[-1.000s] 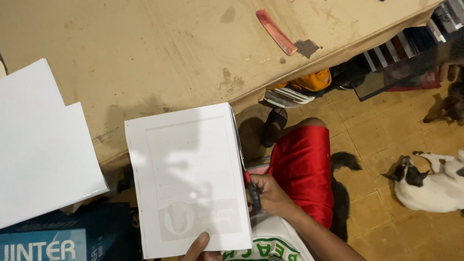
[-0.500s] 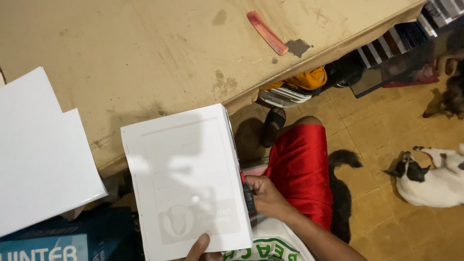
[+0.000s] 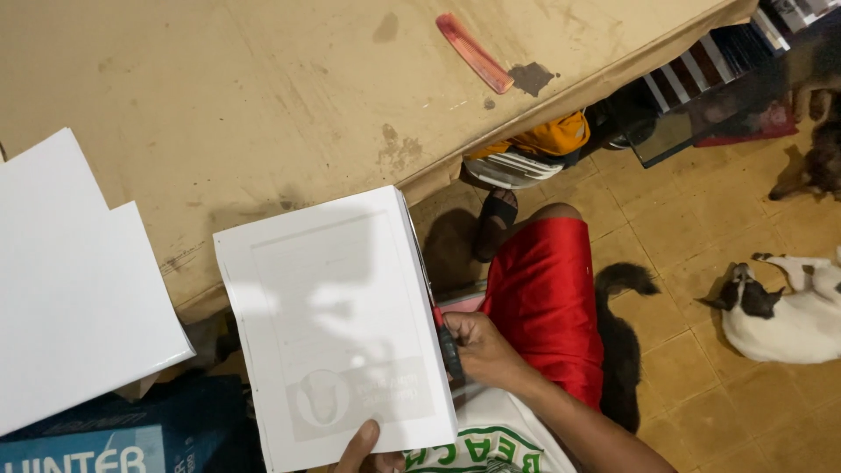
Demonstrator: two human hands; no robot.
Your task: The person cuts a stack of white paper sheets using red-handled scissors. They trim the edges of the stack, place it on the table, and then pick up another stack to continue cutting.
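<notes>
Shifted slightly toward lower centre since the earlier frame, the white paper stack (image 3: 337, 328) sits tilted over the lap. Left hand (image 3: 357, 447), bottom edge, pinches its lower edge, grip closed on it. Right hand (image 3: 482, 350) at the stack's right edge is closed around a dark cutter (image 3: 448, 350). Beyond, white sheets (image 3: 79, 280) lie left on the brown surface (image 3: 263, 96); a red comb (image 3: 475, 52) lies upper centre.

white paper stack (image 3: 337, 328) | flat, tilted | red-black cutter (image 3: 447, 346) at right edge
</notes>
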